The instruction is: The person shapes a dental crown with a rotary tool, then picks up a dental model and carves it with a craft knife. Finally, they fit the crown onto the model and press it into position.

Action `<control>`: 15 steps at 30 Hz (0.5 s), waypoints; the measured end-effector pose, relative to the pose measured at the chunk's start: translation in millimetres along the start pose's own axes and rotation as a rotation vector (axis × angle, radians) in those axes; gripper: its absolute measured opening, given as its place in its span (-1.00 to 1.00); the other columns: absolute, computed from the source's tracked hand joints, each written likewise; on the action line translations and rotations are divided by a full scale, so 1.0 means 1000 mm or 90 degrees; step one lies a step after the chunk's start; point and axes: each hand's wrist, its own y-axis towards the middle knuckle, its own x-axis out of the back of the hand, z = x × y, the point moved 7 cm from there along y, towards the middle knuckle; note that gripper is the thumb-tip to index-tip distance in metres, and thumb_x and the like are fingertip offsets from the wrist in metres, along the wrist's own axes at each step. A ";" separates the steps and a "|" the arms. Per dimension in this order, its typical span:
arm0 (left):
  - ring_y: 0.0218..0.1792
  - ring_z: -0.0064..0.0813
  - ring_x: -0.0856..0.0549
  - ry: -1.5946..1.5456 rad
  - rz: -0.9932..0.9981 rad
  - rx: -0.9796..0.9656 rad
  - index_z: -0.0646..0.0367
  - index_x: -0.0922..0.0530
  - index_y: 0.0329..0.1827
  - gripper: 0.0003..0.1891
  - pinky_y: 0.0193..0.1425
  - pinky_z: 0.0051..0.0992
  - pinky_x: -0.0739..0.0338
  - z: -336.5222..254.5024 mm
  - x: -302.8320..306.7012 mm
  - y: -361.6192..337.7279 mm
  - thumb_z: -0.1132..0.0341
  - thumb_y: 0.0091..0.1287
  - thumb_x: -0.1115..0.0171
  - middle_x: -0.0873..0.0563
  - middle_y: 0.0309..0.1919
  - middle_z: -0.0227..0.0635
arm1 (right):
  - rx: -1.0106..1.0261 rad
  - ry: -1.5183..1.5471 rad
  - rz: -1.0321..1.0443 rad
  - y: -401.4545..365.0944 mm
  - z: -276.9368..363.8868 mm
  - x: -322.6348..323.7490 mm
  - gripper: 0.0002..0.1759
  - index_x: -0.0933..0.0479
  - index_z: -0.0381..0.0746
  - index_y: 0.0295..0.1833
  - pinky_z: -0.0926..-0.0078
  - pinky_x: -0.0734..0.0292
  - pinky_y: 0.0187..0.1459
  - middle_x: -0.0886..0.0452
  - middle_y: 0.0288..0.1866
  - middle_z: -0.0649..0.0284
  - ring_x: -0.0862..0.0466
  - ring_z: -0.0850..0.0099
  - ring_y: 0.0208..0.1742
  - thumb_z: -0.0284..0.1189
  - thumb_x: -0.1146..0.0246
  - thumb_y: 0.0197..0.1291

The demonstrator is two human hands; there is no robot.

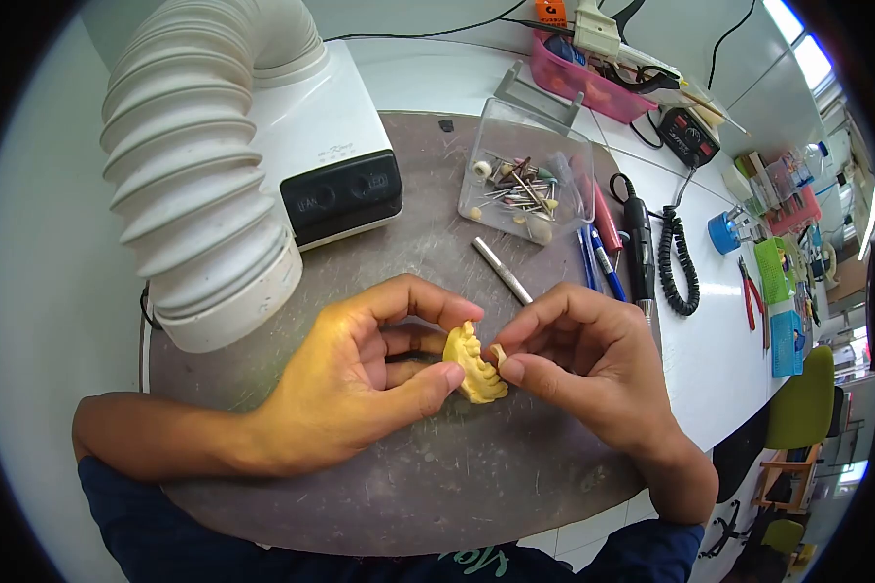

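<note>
A yellow dental cast (pixel 472 371) with a curved row of teeth is held over the grey work mat (pixel 360 505). My left hand (pixel 355 374) grips it from the left, thumb on the near side and index finger at its top end. Close at the cast's right side, my right hand (pixel 593 364) pinches a small pale tooth-shaped piece (pixel 498 355) between thumb and index finger. Part of that piece is hidden by the fingertips. Just beyond the right hand, a thin metal rod (pixel 502 269) lies on the mat.
A ribbed white hose (pixel 190 175) and white extractor unit (pixel 326 107) stand at left. Behind the hands sits a clear box (pixel 476 216) of small rotary bits. Blue pens (pixel 608 277), a black handpiece (pixel 638 243) with coiled cord (pixel 685 277) and red-handled pliers (pixel 751 296) lie to the right.
</note>
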 end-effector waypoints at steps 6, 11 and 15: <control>0.10 -0.48 -0.53 0.014 0.014 -0.003 0.33 -0.41 0.16 -0.59 0.25 -0.44 -0.45 0.001 -0.002 0.000 0.56 0.25 -0.26 -0.52 0.05 -0.27 | -0.004 0.017 0.026 0.002 -0.005 -0.003 -0.85 -0.55 -0.40 -0.16 0.67 -0.61 -0.11 -0.66 -0.21 0.21 -0.68 0.57 -0.20 -0.57 -0.33 0.19; 0.10 -0.49 -0.53 0.018 0.015 -0.003 0.33 -0.41 0.16 -0.59 0.25 -0.45 -0.45 0.000 -0.002 -0.001 0.56 0.26 -0.26 -0.52 0.05 -0.27 | -0.008 0.032 0.040 0.001 -0.006 -0.004 -0.85 -0.56 -0.40 -0.18 0.69 -0.60 -0.17 -0.67 -0.26 0.24 -0.67 0.61 -0.24 -0.54 -0.34 0.20; 0.10 -0.50 -0.52 0.016 0.015 0.007 0.33 -0.41 0.17 -0.59 0.25 -0.46 -0.44 -0.001 -0.002 0.000 0.55 0.26 -0.25 -0.52 0.05 -0.28 | -0.019 0.031 0.042 0.001 -0.008 -0.003 -0.84 -0.56 -0.40 -0.17 0.74 -0.55 -0.23 -0.66 -0.27 0.28 -0.64 0.66 -0.25 -0.51 -0.32 0.23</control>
